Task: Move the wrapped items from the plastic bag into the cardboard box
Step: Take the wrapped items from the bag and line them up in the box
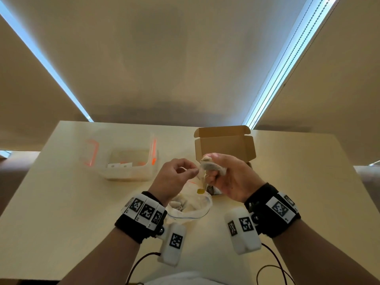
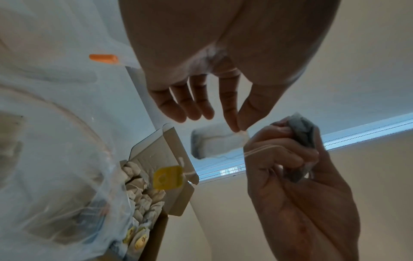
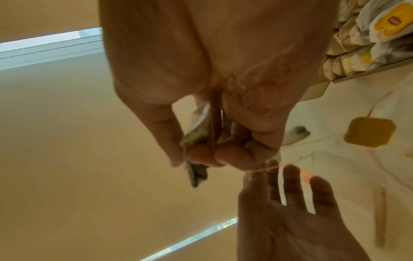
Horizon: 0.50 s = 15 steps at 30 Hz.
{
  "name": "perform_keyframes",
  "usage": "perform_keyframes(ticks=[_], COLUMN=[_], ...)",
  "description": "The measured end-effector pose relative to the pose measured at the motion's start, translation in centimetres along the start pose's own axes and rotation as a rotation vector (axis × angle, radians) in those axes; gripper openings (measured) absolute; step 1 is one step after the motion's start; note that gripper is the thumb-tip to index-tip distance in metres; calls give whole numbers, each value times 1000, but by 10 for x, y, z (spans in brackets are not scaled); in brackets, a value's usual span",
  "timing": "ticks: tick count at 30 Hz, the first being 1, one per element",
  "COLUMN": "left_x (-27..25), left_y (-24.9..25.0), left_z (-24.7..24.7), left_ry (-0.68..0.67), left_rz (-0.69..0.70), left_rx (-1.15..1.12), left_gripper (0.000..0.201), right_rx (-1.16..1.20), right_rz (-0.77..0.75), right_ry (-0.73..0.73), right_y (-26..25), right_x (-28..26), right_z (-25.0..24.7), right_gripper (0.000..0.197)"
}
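Right hand (image 1: 227,177) half hides tea bag (image 1: 209,164)

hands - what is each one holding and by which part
Right hand grips a tea bag by its pouch; left hand pinches that bag's string.

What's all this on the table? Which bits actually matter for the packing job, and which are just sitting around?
Part of the job:
- tea bag, gripped by the right hand
- its string, pinched by the left hand, with a yellow tag dangling
- plastic bag, holding more tea bags
- cardboard box, open, partly filled

Just lying about:
- clear lidded tub with orange clips
- table
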<state>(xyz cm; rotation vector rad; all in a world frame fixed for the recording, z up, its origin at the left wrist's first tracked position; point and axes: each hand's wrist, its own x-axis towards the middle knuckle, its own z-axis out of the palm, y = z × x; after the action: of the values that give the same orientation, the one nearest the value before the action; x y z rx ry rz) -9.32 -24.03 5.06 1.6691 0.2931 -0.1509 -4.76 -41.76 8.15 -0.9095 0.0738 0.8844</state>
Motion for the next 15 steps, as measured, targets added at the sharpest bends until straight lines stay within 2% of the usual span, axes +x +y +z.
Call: perform_keyframes(ticks=[2, 3, 5, 7, 9, 12, 15], left_x=[1, 2, 3, 5, 7, 9, 10], left_y=[-2, -3, -5, -5, -5, -5, -3], left_z=[1, 1, 1, 2, 2, 2, -1], left_ry=[-22, -37, -116, -245, -318, -256, -243], left_rz=[-10, -10, 31, 89, 132, 188, 218], left_rx=[15, 22, 8, -64, -90, 66, 105], left_gripper=[10, 22, 57, 75, 63, 31, 15], right_rx=[-26, -32, -41, -48, -63, -92, -89], right_rz=[-6, -5, 3, 11, 20, 34, 46], right_ry=[-22, -29, -45, -56, -57, -70, -76], right_y=[-2, -1, -2, -2, -3, -8, -11], right_x=[1, 2, 2, 3, 3, 4, 3], right_z=[-1, -1, 2, 5, 6, 4, 0], right_gripper=[13, 13, 11, 9, 8, 9, 9])
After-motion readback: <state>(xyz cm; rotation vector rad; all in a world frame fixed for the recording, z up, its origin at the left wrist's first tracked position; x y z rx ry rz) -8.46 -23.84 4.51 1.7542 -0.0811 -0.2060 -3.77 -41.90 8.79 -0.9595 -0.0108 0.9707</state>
